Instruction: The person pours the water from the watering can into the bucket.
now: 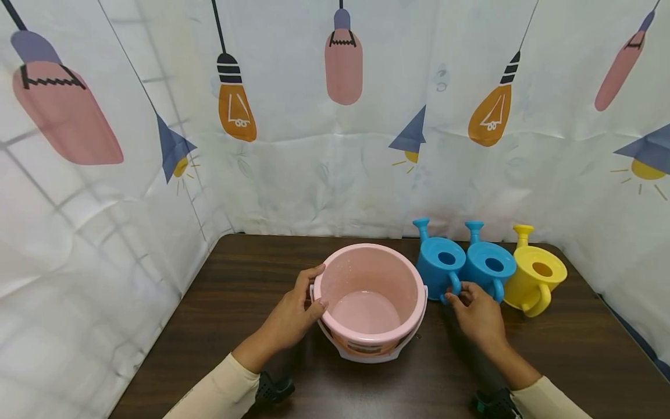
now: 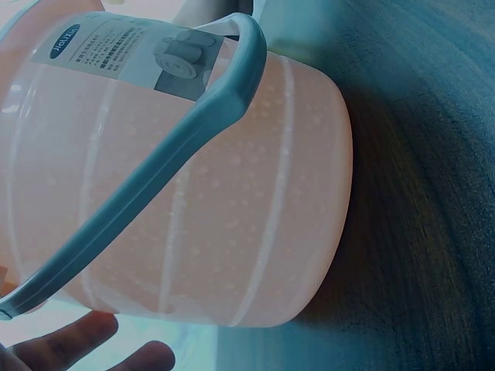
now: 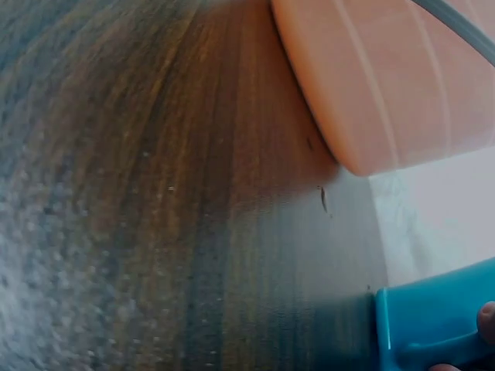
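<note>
A pink bucket (image 1: pixel 369 314) stands upright on the dark wooden table, its pale handle lowered at the front. My left hand (image 1: pixel 288 320) rests against the bucket's left rim, thumb and fingers spread. In the left wrist view, the extended fingers (image 2: pixel 73 340) show beside the bucket wall. To the bucket's right are two blue watering cans and a yellow watering can (image 1: pixel 534 273). With my right hand (image 1: pixel 478 317) I pinch the handle of the left blue watering can (image 1: pixel 434 273). The other blue watering can (image 1: pixel 484 267) stands just behind that hand, its handle near my knuckles.
A white curtain (image 1: pixel 314 174) printed with lamps hangs behind the table and down its left side. The wooden table (image 1: pixel 235 279) extends left of the bucket and in front of it. A label (image 2: pixel 131 54) is on the bucket's wall.
</note>
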The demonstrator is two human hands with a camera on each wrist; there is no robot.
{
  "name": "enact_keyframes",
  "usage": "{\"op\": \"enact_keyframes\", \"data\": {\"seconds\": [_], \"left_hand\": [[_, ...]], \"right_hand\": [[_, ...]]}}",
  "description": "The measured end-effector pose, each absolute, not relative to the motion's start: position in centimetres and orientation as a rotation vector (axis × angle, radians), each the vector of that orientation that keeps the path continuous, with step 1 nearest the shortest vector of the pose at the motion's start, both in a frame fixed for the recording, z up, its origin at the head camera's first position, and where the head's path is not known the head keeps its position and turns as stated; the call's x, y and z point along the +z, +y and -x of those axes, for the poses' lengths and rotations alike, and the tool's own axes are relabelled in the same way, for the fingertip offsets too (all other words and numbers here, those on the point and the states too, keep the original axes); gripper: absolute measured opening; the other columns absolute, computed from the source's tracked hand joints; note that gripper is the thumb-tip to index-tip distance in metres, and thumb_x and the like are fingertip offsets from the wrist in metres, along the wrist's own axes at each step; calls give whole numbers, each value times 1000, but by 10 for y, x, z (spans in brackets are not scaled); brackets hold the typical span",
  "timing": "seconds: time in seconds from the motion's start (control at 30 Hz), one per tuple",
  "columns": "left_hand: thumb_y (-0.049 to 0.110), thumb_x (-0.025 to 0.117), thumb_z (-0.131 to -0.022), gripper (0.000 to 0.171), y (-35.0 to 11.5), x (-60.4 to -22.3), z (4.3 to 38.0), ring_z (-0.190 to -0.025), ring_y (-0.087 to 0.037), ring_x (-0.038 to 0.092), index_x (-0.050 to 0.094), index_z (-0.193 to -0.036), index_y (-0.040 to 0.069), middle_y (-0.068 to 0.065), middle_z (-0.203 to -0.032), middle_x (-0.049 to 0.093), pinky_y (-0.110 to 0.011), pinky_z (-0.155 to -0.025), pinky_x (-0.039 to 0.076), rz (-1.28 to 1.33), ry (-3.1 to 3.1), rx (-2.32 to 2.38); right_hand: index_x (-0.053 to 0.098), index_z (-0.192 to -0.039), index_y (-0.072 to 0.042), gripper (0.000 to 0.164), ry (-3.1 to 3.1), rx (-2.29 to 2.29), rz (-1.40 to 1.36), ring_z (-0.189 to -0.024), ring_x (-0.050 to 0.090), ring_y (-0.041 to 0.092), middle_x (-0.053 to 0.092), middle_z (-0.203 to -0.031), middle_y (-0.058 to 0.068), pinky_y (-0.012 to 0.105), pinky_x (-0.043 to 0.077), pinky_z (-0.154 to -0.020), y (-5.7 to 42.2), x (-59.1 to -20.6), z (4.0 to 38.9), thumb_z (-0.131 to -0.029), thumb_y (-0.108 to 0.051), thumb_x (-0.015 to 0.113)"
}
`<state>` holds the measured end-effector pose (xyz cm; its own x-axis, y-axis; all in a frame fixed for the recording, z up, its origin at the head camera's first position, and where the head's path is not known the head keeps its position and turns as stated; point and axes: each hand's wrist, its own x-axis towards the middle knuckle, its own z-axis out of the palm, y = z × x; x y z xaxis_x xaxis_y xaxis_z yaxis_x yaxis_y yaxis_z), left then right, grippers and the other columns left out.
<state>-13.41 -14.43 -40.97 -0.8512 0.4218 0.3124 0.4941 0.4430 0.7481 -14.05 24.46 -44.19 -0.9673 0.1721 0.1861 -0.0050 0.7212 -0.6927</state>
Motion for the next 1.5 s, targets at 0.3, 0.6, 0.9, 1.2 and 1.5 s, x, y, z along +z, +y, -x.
{"op": "enact_keyframes", "data": {"seconds": [0.3,0.6,0.9,1.2,1.5], "left_hand": [[34,54,-102,64,-144,-408,133,-103,-17,67,26,-158,19,-11,-126,63,-40,-85,54,806,-2608,-1382],[32,54,-102,64,-144,-408,133,-102,-17,67,26,-157,18,-12,-127,62,-39,-85,54,812,-2603,-1383],[31,54,-103,63,-144,-408,133,-101,-16,68,26,-157,18,-12,-127,62,-39,-85,54,833,-2599,-1382],[33,53,-102,63,-144,-409,134,-102,-17,68,26,-157,18,-11,-126,62,-39,-85,54,825,-2602,-1378],[35,53,-103,63,-144,-408,134,-102,-16,68,26,-157,18,-11,-127,63,-40,-86,54,829,-2607,-1365]], "right_hand": [[62,-121,4,36,-2713,1084,116,-109,67,43,70,-116,27,56,54,-86,246,-442,141,-98,-22,72],[59,-127,4,41,-2730,1047,70,-104,68,40,69,-117,26,51,57,-78,257,-420,126,-103,-29,62],[57,-113,2,33,-2643,965,168,-75,55,24,61,-92,13,30,45,-56,278,-401,111,-105,-30,57],[49,-127,17,47,-2546,949,222,-92,53,36,54,-108,29,44,46,-70,296,-409,115,-98,-16,66],[44,-136,21,57,-2708,1010,216,-104,62,52,56,-123,41,56,56,-72,307,-417,118,-103,-22,61]]}}
